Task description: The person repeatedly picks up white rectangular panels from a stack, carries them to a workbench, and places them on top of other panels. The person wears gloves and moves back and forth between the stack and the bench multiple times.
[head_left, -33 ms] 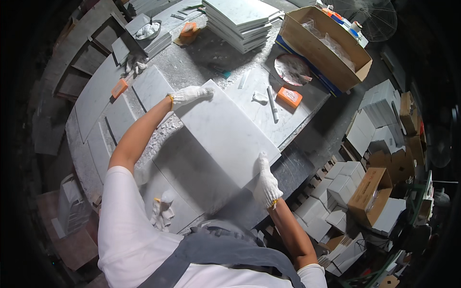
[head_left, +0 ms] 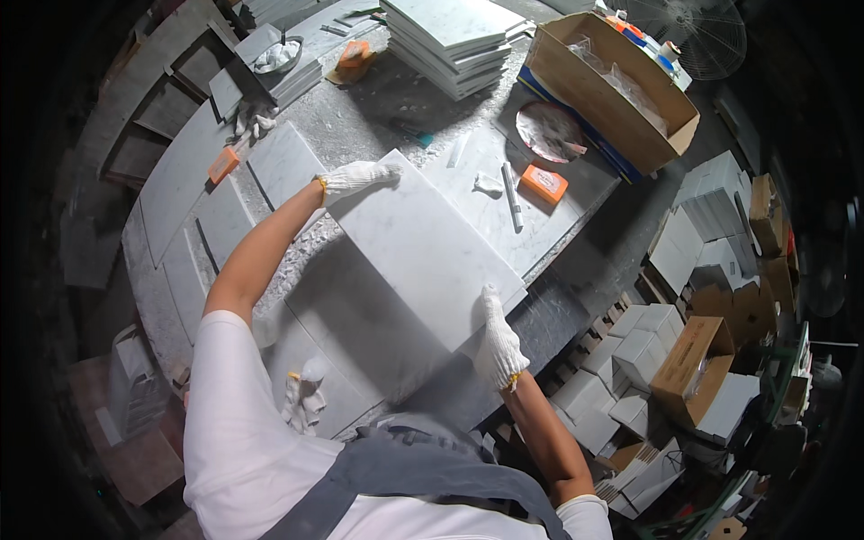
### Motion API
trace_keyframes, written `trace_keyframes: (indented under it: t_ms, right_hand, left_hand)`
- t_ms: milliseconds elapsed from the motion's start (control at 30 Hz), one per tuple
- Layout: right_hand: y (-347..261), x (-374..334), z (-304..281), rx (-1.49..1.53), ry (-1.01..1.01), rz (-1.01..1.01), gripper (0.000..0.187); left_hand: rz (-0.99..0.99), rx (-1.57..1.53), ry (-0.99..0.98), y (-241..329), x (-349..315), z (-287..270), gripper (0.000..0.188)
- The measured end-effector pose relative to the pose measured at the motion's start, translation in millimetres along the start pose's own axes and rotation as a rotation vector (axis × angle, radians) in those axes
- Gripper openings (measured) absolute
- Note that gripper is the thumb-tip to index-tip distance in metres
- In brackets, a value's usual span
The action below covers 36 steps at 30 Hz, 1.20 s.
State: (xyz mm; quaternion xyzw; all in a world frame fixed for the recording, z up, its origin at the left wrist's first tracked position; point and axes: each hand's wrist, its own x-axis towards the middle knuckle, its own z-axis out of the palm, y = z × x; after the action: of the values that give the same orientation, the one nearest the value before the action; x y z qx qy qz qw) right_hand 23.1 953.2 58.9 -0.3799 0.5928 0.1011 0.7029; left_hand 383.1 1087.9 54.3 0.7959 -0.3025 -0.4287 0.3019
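A large white marble tile (head_left: 423, 247) with faint grey veining is held over the worktable, its shadow falling on the surface to its left. My left hand (head_left: 360, 178), in a white knitted glove, grips the tile's far left edge. At the near right corner, my right hand (head_left: 498, 346), gloved the same way, closes on the edge with its thumb on top. The undersides of the tile and the fingers beneath are hidden. Just beyond the tile lie a grey stick-like bar (head_left: 512, 198), a crumpled white scrap (head_left: 488, 185) and an orange box (head_left: 544, 183).
A stack of marble tiles (head_left: 450, 54) stands at the far side, beside an open cardboard box (head_left: 603, 90). A round dish (head_left: 549, 130) sits before it. More tiles (head_left: 225, 216) and an orange block (head_left: 223, 166) lie left. Loose gloves (head_left: 303, 398) rest near me; white cartons (head_left: 648, 337) pile up right.
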Motion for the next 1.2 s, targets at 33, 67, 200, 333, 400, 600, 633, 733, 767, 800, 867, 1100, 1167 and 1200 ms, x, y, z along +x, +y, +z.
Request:
trace_keyframes:
  t_ms: [33, 67, 200, 333, 400, 600, 633, 733, 767, 800, 867, 1100, 1167, 1200]
  right_hand:
    - [-2, 8, 3, -0.011, -0.05, -0.026, 0.105]
    - [-2, 17, 2, 0.016, -0.079, -0.004, 0.089]
    - [20, 60, -15, -0.39, -0.184, -0.267, 0.065]
    - [41, 78, -29, -0.649, -0.231, -0.635, 0.062]
    - [35, 71, -29, -0.583, -0.236, -0.565, 0.059]
    - [-4, 9, -20, -0.082, -0.199, 0.008, 0.056]
    - [-4, -2, -21, -0.008, -0.271, -0.019, 0.054]
    - [10, -28, -37, 0.145, -0.309, -0.091, 0.043]
    - [14, -30, -44, 0.168, -0.335, -0.063, 0.04]
    - [22, -32, -54, 0.203, -0.414, -0.062, 0.038]
    - [47, -33, -70, 0.311, -0.633, -0.074, 0.037]
    - [175, -68, -136, 0.725, -0.496, 0.179, 0.043]
    - [193, -76, -146, 1.052, -0.676, 0.101, 0.04]
    - [197, -80, -154, 0.906, -0.243, 0.098, 0.039]
  left_hand:
    - [-0.007, -0.005, 0.023, -4, 5, -1, 0.055]
    - [-0.015, -0.027, 0.007, -7, 7, -1, 0.06]
    - [-0.013, -0.019, 0.055, -19, 13, 6, 0.06]
    - [0.041, -0.213, 0.064, -24, 13, 10, 0.054]
    - [0.025, -0.227, 0.073, -25, 15, 9, 0.054]
    - [-0.013, -0.193, 0.09, -28, 17, 11, 0.056]
    - [-0.024, -0.188, 0.067, -28, 16, 12, 0.057]
    - [0.004, -0.25, 0.084, -19, 11, 14, 0.058]
    - [-0.003, -0.275, 0.086, -14, 10, 14, 0.058]
    - [0.015, -0.008, 0.141, -9, 7, 12, 0.064]
    - [-0.047, 0.431, 0.287, 5, 2, 12, 0.068]
    - [0.2, 1.032, 0.44, 52, -20, 88, 0.068]
    - [0.378, 0.91, 0.404, 70, -34, 140, 0.054]
    - [0.628, 0.886, 0.522, 77, -48, 171, 0.05]
